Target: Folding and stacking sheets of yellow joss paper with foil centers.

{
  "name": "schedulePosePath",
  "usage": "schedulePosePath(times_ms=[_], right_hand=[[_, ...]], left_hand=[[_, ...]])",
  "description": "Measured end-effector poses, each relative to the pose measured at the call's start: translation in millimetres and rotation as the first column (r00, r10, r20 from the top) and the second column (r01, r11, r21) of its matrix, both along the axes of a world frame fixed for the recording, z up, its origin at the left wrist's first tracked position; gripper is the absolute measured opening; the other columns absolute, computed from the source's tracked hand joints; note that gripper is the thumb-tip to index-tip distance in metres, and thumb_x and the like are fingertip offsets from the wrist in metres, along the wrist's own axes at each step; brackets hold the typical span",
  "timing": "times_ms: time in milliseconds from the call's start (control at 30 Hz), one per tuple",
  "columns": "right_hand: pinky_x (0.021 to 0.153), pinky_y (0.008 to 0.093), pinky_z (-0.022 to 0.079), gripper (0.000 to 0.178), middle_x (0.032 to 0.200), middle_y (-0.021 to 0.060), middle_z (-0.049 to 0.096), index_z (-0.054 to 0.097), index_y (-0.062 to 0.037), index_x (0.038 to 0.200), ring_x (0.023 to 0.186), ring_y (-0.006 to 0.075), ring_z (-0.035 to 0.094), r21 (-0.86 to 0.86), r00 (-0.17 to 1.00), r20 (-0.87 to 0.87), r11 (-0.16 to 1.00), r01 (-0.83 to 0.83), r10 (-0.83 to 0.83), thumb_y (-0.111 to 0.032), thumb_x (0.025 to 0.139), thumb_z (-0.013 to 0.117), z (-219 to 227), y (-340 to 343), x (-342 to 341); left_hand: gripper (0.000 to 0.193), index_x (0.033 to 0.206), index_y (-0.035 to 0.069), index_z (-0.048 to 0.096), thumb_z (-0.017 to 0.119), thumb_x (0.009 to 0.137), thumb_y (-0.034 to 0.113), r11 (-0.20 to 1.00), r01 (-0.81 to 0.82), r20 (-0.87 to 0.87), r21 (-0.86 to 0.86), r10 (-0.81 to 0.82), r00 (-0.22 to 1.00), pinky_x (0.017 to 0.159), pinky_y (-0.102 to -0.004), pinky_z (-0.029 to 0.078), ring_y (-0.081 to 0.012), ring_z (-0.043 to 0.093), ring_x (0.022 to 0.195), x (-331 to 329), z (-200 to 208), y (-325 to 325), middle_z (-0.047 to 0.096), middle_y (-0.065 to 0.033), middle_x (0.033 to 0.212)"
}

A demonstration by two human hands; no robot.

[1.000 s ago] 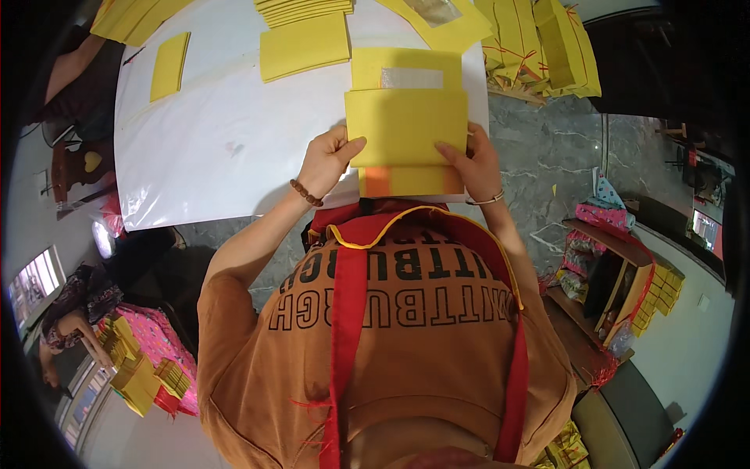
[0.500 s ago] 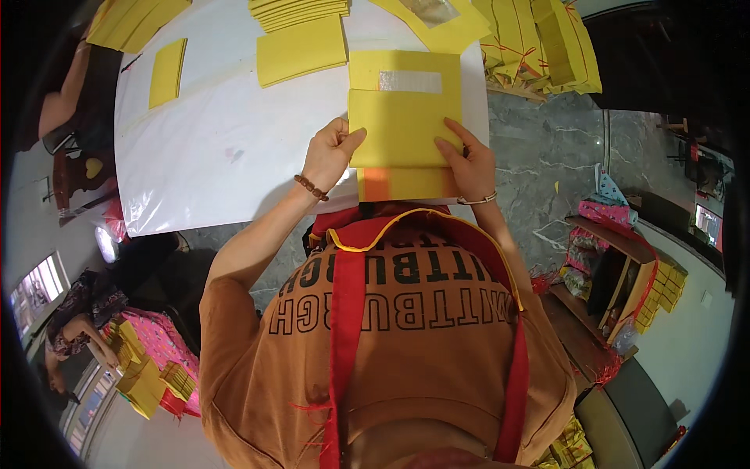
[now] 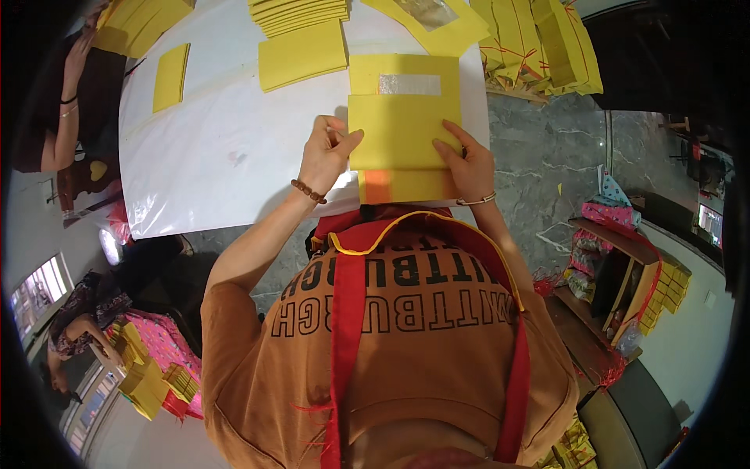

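Note:
A folded yellow paper sheet (image 3: 402, 133) lies before me at the table's right side, its fold toward me. Above it shows a yellow sheet with a clear, shiny strip (image 3: 410, 84); below, a yellow piece with an orange patch (image 3: 377, 186) sticks out. My left hand (image 3: 328, 152) is closed at the left edge of the folded sheet, thumb tip on the paper and fingers curled beside it. On the right edge, my right hand (image 3: 469, 166) grips with thumb on top and index finger stretched along the side; its other fingers are partly hidden.
The white-covered table (image 3: 226, 172) holds a fanned yellow stack (image 3: 301, 59), a single folded piece (image 3: 169, 78) and a yellow pile (image 3: 144, 23). Tied yellow bundles (image 3: 539, 47) stand at far right. A co-worker's arm (image 3: 66, 117) is at far left; another person (image 3: 82, 336) is lower left.
My left hand's index finger has lifted slightly away from the thumb. The co-worker's arm at far left has risen toward the yellow pile. My right hand stays at the edge.

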State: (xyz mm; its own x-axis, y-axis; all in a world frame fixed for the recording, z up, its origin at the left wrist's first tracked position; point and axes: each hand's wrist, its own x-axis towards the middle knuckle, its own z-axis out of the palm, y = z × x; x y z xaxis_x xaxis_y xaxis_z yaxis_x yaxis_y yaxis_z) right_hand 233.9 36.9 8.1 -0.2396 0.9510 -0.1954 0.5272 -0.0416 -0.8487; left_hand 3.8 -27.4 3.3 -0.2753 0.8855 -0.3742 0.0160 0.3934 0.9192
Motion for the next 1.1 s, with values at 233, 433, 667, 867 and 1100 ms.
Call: schedulePosePath(times_ms=[233,433,667,867,1100], right_hand=[[0.067,0.0295,0.049,0.037,0.089,0.0173,0.066,0.063,-0.0077,0.109,0.076,0.0244,0.065,0.140,0.999,-0.041,0.990,0.029,-0.024,-0.022,0.076,0.068,-10,-3,1],[0.066,0.0288,0.049,0.036,0.092,0.0168,0.065,0.063,-0.0078,0.109,0.076,0.0247,0.064,0.133,0.999,-0.052,0.991,0.016,-0.009,-0.021,0.075,0.068,-13,-2,2],[0.092,0.0544,0.034,0.043,0.137,0.0115,0.038,0.054,-0.0174,0.116,0.118,0.0306,0.044,0.669,0.862,0.506,0.631,-0.393,0.001,-0.036,0.078,0.061,7,-21,-14],[0.091,0.0691,0.020,0.052,0.140,0.0126,0.033,0.045,-0.0181,0.121,0.128,0.0335,0.032,0.612,0.786,0.462,0.493,-0.618,0.412,-0.048,0.079,0.052,-28,-37,-17],[0.093,0.0697,0.017,0.056,0.140,0.0128,0.033,0.045,-0.0171,0.122,0.130,0.0327,0.029,0.517,0.702,0.551,0.476,-0.712,0.452,-0.054,0.081,0.047,-20,-36,-18]], left_hand=[[0.041,0.114,0.006,0.053,0.062,0.079,0.026,0.739,0.610,-0.845,0.285,-0.107,0.524,0.094,-0.0440,0.031,-0.0314,0.040,0.115,42,34,19,0.047,-0.0136,0.122],[0.051,0.125,0.011,0.049,0.057,0.082,0.038,0.733,0.670,-0.936,0.114,-0.147,0.320,0.100,-0.0480,0.025,-0.0332,0.033,0.124,58,-1,14,0.039,-0.0145,0.133],[0.057,0.131,0.011,0.041,0.056,0.082,0.036,0.725,0.688,-0.926,0.037,-0.233,0.296,0.101,-0.0511,0.022,-0.0350,0.028,0.127,57,-1,14,0.034,-0.0157,0.137],[0.064,0.133,0.009,0.037,0.054,0.077,0.034,0.737,0.674,-0.893,-0.058,-0.339,0.295,0.104,-0.0491,0.016,-0.0336,0.024,0.130,55,1,15,0.031,-0.0156,0.139],[0.054,0.134,0.004,0.034,0.046,0.083,0.020,0.834,0.364,-0.186,0.415,-0.314,0.931,0.106,-0.0450,0.014,-0.0266,0.023,0.133,32,-12,13,0.033,-0.0161,0.138]])
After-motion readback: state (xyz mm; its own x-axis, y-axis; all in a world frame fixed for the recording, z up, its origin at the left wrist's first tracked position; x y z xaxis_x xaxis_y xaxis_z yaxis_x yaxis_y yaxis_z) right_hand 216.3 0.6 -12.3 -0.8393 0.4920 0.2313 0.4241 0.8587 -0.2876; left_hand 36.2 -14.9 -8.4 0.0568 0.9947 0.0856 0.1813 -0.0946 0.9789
